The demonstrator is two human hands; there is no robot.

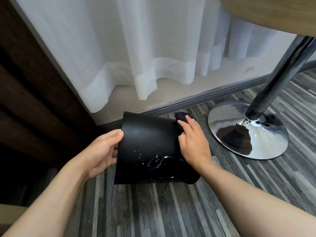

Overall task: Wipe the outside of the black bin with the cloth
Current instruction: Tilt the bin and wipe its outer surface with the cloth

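Black bin (150, 144) lies tipped on its side, low over the striped wood floor (171, 211), open mouth facing left toward the dark curtain (34, 100), base toward the right. Can't tell if it rests on the floor or is lifted slightly. Left hand (100, 151) grips the rim, thumb on the outer wall, other fingers hidden inside the mouth, so curled on the rim edge as far as visible. Right hand (193, 142) is flat against the base end, fingers (189, 121) extended and close together, pressing the dark cloth (182, 117) onto the bin; cloth bunches out past the fingertips and a bit shows below the wrist. White splatter (159, 161) sits on the near side wall, not under the cloth, unwiped.

Judgement: wiping is under way at the base end; side wall with the splatter is left to do.

Risks: the rim hold is one-handed and the wall looks smooth, so a hard push from the right hand could roll or twist the bin out of the grip. Cloth is only pressed, not pinched, so it could slip off and fall. Splatter could smear if wet. Chrome table base (248, 130) stands near the right hand; a wide stroke could knock it.
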